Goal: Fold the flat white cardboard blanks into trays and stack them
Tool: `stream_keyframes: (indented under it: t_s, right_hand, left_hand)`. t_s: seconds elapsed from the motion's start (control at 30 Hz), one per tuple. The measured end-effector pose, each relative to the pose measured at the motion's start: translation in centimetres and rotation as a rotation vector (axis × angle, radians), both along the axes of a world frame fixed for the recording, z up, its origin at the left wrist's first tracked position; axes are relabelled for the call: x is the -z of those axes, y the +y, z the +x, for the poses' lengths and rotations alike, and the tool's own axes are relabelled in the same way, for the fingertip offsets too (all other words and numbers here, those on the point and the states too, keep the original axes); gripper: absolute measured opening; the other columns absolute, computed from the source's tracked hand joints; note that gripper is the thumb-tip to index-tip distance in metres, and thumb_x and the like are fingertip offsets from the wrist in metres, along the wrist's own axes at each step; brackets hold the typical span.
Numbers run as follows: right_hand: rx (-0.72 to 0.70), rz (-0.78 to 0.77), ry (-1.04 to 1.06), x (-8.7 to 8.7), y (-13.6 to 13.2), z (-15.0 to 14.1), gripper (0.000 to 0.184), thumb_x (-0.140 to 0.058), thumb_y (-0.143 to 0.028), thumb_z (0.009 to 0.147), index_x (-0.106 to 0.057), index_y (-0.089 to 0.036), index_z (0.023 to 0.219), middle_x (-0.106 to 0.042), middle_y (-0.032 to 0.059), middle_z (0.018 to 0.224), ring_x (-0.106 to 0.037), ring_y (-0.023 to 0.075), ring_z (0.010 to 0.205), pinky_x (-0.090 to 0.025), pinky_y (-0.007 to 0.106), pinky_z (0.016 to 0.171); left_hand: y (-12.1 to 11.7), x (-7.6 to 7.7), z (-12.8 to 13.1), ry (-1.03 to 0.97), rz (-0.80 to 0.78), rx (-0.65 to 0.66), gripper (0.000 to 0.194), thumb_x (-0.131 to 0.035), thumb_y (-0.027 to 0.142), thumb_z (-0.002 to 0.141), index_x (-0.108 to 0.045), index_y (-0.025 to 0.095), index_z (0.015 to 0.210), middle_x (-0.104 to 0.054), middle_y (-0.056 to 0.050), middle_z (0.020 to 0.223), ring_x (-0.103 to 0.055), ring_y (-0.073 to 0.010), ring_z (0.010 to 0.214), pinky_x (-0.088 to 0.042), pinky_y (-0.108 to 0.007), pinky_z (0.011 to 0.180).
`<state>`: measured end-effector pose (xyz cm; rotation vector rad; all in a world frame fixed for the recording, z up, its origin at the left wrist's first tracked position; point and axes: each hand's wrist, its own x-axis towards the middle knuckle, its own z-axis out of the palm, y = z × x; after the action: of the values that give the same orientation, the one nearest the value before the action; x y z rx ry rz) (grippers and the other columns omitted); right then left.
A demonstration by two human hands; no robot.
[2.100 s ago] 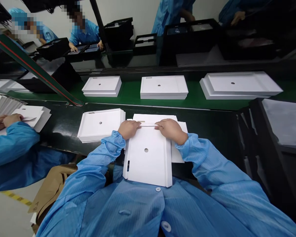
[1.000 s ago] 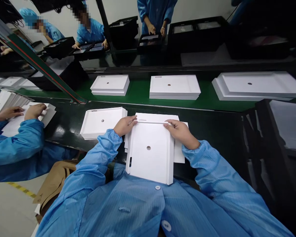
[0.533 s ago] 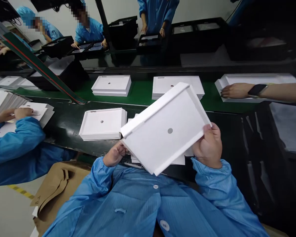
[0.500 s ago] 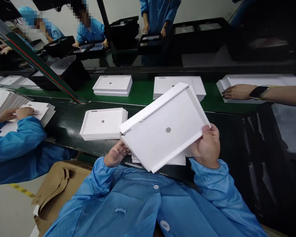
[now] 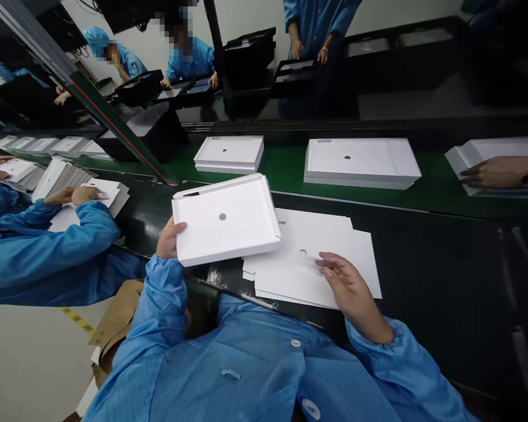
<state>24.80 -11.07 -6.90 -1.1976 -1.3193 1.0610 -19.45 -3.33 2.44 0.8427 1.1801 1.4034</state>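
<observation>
One white cardboard tray (image 5: 224, 231) is held in the left grip (image 5: 169, 239); at its four o'clock, the parted right grip (image 5: 352, 293) overhangs white sheets (image 5: 290, 272).

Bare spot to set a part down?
Black tabletop right of the flat white card sheets; narrower, the green strip between the two rectangular white box stacks straight ahead. Crowded: left, with upright white cardboard pieces and a co-worker's blue sleeve.

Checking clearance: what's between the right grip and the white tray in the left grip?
The head view shows overlapping flat white sheets between the right grip and the white tray, with a small round spot in that stretch.
</observation>
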Motion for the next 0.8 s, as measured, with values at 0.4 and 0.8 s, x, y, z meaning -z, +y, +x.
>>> stream_keyframes:
  t_s: [0.4, 0.8]
  right_hand:
    - [0.128, 0.272, -0.496, 2.9, -0.7, 1.9, 0.021, -0.057, -0.037, 0.096, -0.072, -0.024, 0.103, -0.071, 0.0097, 0.108, -0.069, 0.0253, 0.101, -0.059, 0.046, 0.091]
    - [0.075, 0.386, -0.625, 3.2, -0.7, 1.7, 0.020, -0.058, -0.031, 0.095, -0.074, -0.025, 0.105, -0.073, 0.0087, 0.106, -0.069, 0.0268, 0.099, -0.060, 0.048, 0.086]
  left_hand:
    - [6.2, -0.8, -10.3, 0.264, -0.276, 0.088, 0.073, -0.080, 0.025, 0.066, -0.057, 0.011, 0.134, -0.077, -0.015, 0.106, -0.075, -0.0347, 0.095, -0.064, -0.048, 0.085]
    - [9.0, 0.4, -11.1, 1.057, -0.430, -0.073, 0.055, -0.077, 0.044, 0.076, -0.066, 0.009, 0.117, -0.074, -0.011, 0.106, -0.068, -0.0254, 0.098, -0.055, -0.035, 0.085]
